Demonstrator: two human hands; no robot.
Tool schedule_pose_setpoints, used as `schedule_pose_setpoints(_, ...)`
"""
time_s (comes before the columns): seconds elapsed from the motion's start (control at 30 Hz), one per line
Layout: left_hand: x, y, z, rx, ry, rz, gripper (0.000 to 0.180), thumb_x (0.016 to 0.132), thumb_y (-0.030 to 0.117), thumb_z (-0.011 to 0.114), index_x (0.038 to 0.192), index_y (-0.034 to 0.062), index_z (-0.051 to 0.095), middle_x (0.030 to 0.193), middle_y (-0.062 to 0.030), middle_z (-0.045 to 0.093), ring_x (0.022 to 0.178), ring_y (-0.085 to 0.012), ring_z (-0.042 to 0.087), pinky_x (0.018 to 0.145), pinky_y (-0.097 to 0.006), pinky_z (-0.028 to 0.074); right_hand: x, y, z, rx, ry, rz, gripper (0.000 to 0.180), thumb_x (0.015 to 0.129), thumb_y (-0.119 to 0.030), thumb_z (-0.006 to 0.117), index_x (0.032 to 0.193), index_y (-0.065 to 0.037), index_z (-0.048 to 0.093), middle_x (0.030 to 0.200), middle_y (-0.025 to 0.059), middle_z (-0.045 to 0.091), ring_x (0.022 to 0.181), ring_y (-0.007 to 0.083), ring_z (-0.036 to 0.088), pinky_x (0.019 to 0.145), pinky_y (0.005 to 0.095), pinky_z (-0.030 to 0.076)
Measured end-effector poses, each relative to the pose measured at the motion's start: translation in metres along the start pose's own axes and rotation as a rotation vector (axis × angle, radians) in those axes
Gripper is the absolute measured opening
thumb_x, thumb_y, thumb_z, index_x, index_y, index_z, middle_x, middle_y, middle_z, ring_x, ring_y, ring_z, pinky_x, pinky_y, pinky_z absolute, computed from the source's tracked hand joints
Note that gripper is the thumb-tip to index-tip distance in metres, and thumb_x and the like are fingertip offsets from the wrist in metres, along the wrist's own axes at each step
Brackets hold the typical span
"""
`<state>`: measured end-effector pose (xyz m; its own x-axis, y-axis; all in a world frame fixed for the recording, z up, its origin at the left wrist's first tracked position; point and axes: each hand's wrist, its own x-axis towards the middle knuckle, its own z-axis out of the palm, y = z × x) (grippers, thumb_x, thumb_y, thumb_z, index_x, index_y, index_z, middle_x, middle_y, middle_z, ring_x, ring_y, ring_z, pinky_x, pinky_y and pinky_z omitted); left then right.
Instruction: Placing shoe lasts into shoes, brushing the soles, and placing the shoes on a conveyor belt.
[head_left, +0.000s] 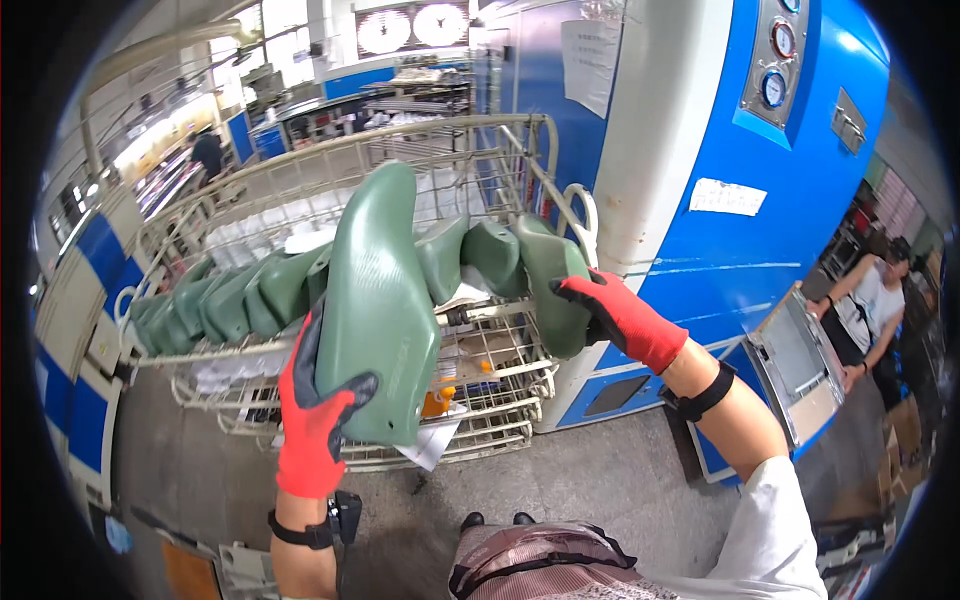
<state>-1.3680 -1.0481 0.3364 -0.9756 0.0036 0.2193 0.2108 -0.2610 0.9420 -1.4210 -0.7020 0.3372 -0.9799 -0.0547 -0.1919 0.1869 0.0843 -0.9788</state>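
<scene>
My left hand (312,420), in a red glove with a black palm, grips a large green shoe last (375,290) from its left side. This last stands nearly upright in front of the cart, with its rounded toe end up. Wearing a matching glove, my right hand (635,318) is closed round a second green shoe last (552,262) at the cart's right end. Between the two, more green lasts (492,255) rest on the cart's upper rail. Another row of green lasts (230,300) lines the rail to the left, partly hidden behind the held one.
The cream wire cart (350,140) has a lower basket (490,410) with white and orange items. A blue machine (690,330) with round gauges (775,88) stands close on the right. Beyond it a person (870,310) sits by a grey panel (795,350). Another person (207,155) is far left.
</scene>
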Motion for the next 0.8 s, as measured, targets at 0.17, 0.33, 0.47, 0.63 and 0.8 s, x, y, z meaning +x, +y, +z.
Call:
schedule_pose_setpoints(0.17,0.11,0.005,0.032,0.078,-0.261,0.124,0.072,0.08,0.007,0.076,0.145,-0.0023,0.046,0.135,-0.0093,0.056,0.117,-0.0167,0.058,0.099,-0.029,0.049,0.009,-0.012,0.013,-0.157,-0.004,-0.082,0.061,0.089,-0.041,0.069,0.133,-0.001,0.055,0.102,0.0067,0.069,0.084,0.0134,0.066,0.066,0.0282,0.052)
schedule_pose_setpoints(0.33,0.198,-0.03,0.101,0.501,-0.381,0.301,0.072,0.078,0.018,0.079,0.141,-0.0016,0.051,0.127,-0.0158,0.065,0.113,-0.0222,0.063,0.095,-0.033,0.05,0.034,-0.003,0.023,-0.184,0.02,-0.054,0.064,0.087,-0.053,0.068,0.116,0.004,0.064,0.096,0.0089,0.068,0.077,0.0166,0.067,0.063,0.0283,0.052)
schedule_pose_setpoints(0.47,0.209,-0.045,0.141,1.201,-0.379,0.448,0.062,0.082,0.032,0.071,0.135,0.0022,0.057,0.125,-0.0219,0.065,0.114,-0.0336,0.065,0.096,-0.042,0.051,0.039,0.01,0.008,0.017,0.139,0.029,0.066,0.087,-0.057,0.066,0.116,0.002,0.065,0.099,0.0096,0.069,0.081,0.0164,0.067,0.065,0.0298,0.053)
schedule_pose_setpoints(0.63,0.214,-0.092,0.139,1.565,-0.508,0.677,0.04,0.086,0.033,0.056,0.114,0.0066,0.066,0.11,-0.0193,0.07,0.104,-0.0372,0.066,0.09,-0.048,0.052,0.005,0.025,0.018,-0.674,0.347,-0.331,0.073,0.083,-0.056,0.068,0.127,0.002,0.057,0.109,0.0265,0.065,0.105,0.0364,0.065,0.089,0.0424,0.051)
schedule_pose_setpoints(0.8,0.209,-0.101,0.148,1.456,-0.693,0.706,0.026,0.084,0.027,0.059,0.1,0.0071,0.064,0.095,-0.0193,0.069,0.093,-0.0394,0.066,0.078,-0.051,0.052,0.006,0.015,0.039,-1.142,0.523,-0.438,0.05,0.081,-0.049,0.073,0.103,-0.005,0.064,0.088,0.019,0.069,0.081,0.0377,0.069,0.069,0.0486,0.054)
